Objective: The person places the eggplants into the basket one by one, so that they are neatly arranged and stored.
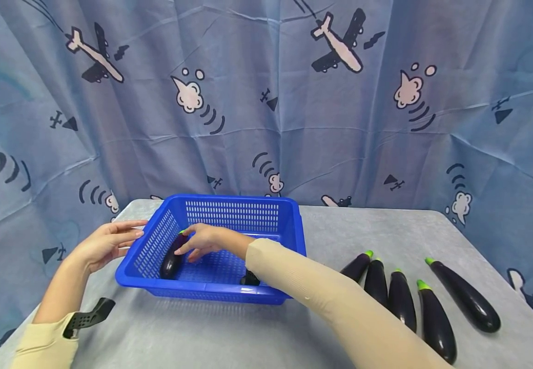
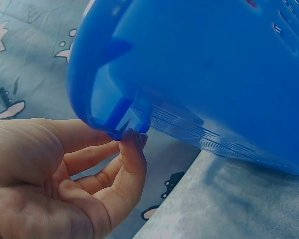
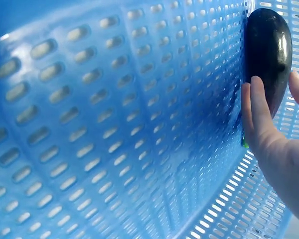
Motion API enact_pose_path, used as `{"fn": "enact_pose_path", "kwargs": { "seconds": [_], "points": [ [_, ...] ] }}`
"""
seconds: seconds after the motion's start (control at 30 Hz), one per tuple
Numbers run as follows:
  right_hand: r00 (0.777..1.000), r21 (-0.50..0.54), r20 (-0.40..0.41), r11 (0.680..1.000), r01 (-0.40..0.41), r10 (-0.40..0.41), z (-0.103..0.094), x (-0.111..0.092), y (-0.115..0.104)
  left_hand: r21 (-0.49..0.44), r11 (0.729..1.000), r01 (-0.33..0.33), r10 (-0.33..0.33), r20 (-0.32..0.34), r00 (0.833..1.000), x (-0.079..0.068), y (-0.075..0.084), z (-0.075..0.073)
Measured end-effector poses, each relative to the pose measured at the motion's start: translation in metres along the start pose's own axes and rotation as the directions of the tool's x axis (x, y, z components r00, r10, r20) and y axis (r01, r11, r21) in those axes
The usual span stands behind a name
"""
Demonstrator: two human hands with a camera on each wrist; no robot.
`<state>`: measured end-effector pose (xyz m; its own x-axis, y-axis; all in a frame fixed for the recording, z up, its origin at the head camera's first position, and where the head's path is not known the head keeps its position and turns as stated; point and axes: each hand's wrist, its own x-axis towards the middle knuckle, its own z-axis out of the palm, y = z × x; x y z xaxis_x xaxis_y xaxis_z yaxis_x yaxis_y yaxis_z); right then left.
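A blue plastic basket (image 1: 220, 288) with slotted walls stands on the grey table. One dark eggplant (image 1: 170, 261) lies inside it along the left wall, its green tip toward the back. My right hand (image 1: 206, 240) reaches into the basket over this eggplant. In the right wrist view its fingers lie along one side of the eggplant (image 3: 269, 50), with the thumb at the other side and a slight gap there. At the basket's left rim, my left hand (image 1: 105, 245) has its fingertips on the edge; the left wrist view shows them pinching the rim's lip (image 2: 107, 99).
Several eggplants (image 1: 465, 294) lie on the table (image 1: 192, 338) to the right of the basket, partly covered by my right sleeve (image 1: 312, 287). Behind the table hangs a blue curtain (image 1: 248, 113) printed with airplanes. A black strap device (image 1: 90, 315) sits on my left wrist.
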<state>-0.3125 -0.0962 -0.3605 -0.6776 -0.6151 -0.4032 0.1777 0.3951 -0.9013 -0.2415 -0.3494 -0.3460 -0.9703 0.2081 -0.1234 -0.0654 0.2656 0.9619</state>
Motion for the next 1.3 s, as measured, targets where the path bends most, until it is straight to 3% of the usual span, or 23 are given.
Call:
{"fn": "enact_pose_path", "kwargs": {
  "seconds": [0.17,0.27,0.93,1.3],
  "points": [
    [0.999,0.055,0.05,0.999,0.0,-0.003,0.001,0.0,-0.001,0.0,1.0,0.002,-0.002,0.002,1.0,0.0,0.0,0.0],
    [0.998,0.034,0.057,0.999,0.001,-0.003,-0.001,-0.001,-0.001,0.005,1.0,0.003,-0.003,0.002,1.0,0.0,-0.001,0.0],
    [1.0,0.004,0.018,1.0,0.002,-0.002,-0.016,-0.013,-0.012,-0.007,1.0,-0.019,0.019,0.009,1.0,0.005,0.001,0.001],
    [1.0,-0.058,0.015,0.998,0.016,-0.016,-0.02,-0.019,-0.018,0.02,1.0,-0.009,0.009,-0.011,1.0,0.0,-0.001,0.001]
  ]
}}
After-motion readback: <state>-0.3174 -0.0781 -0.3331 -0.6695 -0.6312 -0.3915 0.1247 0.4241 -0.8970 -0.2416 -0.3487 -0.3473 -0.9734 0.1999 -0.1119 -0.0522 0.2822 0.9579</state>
